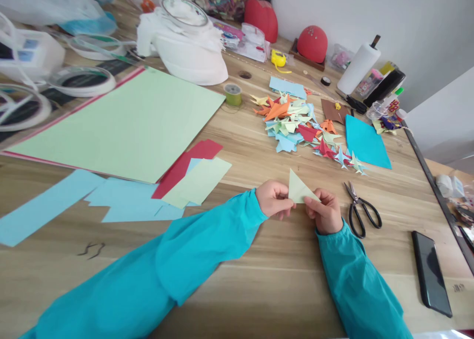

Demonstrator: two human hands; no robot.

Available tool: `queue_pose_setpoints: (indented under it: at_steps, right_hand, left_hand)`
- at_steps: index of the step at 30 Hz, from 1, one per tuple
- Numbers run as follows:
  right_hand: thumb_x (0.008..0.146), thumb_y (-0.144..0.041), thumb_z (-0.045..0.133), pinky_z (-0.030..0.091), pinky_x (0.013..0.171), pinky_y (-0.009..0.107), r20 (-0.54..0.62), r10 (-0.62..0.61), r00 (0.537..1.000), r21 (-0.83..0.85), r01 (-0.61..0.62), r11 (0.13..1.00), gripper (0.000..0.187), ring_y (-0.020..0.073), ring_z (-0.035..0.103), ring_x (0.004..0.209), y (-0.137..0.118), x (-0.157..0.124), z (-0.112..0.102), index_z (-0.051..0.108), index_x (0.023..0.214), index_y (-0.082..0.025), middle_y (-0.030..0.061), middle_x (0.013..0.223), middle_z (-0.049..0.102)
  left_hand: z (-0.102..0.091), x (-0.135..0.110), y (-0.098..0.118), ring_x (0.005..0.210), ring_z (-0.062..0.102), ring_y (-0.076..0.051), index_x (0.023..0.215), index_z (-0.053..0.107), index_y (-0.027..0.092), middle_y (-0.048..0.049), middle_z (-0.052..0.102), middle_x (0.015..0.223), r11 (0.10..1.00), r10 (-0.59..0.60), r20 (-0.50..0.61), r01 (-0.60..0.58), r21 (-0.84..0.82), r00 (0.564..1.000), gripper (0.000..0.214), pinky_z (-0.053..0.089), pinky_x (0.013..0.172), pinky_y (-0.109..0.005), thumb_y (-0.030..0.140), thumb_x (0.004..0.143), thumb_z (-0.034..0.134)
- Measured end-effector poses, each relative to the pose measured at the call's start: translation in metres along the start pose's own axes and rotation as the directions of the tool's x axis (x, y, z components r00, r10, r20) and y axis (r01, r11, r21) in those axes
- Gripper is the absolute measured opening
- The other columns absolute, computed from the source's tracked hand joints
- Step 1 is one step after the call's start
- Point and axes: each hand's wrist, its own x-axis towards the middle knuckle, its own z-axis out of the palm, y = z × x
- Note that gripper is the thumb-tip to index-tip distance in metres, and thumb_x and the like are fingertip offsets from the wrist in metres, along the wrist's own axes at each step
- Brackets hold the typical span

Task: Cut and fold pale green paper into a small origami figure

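A pale green paper triangle (298, 188), folded, is held just above the wooden table (281, 280) between both hands. My left hand (273, 199) pinches its left edge with closed fingers. My right hand (324, 210) grips its lower right corner, fingers curled. Both arms wear teal sleeves. Black scissors (360, 211) lie just to the right of my right hand.
A heap of folded coloured paper shapes (299, 127) lies beyond the hands, with a blue sheet (365, 142) beside it. A large green sheet (122, 122) and cut blue, red and green strips (185, 181) lie left. A black phone (430, 272) rests at the right.
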Motion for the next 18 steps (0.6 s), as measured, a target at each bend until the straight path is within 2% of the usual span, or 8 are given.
queue_pose_setpoints:
  at_steps: [10,15,18]
  right_hand:
    - [0.060,-0.027,0.072,0.019,0.031,0.019,-0.030,-0.013,0.999,0.041,0.015,0.999,0.034,0.0047,0.032,0.028,-0.0006,0.0002,0.0009,0.041,0.046,-0.018,-0.0065,0.033,0.046]
    - [0.063,-0.027,0.070,0.026,0.034,0.019,0.031,-0.047,0.998,-0.061,0.049,0.997,0.030,0.0058,0.037,0.031,-0.0003,-0.0002,-0.0008,0.046,0.050,-0.017,-0.0054,0.037,0.050]
    - [0.064,-0.029,0.069,0.032,0.038,0.021,0.096,-0.028,0.995,-0.165,0.044,0.985,0.022,0.0074,0.043,0.037,-0.0038,-0.0014,0.0017,0.053,0.055,-0.016,-0.0030,0.044,0.055]
  left_hand:
    - [0.0006,-0.0014,-0.0018,0.033,0.050,-0.008,0.058,0.058,0.010,-0.0004,0.056,0.044,1.000,0.030,-0.005,-0.030,0.004,1.000,0.009,0.034,0.034,-0.016,0.017,0.062,0.054]
    - [-0.0013,0.0032,-0.0042,0.032,0.049,-0.009,0.057,0.056,0.010,-0.0006,0.056,0.043,0.999,0.027,-0.017,-0.028,-0.023,0.999,0.012,0.034,0.032,-0.018,0.021,0.061,0.057]
    - [-0.0011,0.0057,-0.0059,0.031,0.048,-0.008,0.057,0.054,0.010,0.0002,0.055,0.042,0.998,0.044,-0.035,-0.045,-0.040,0.998,0.018,0.034,0.031,-0.017,0.028,0.062,0.058]
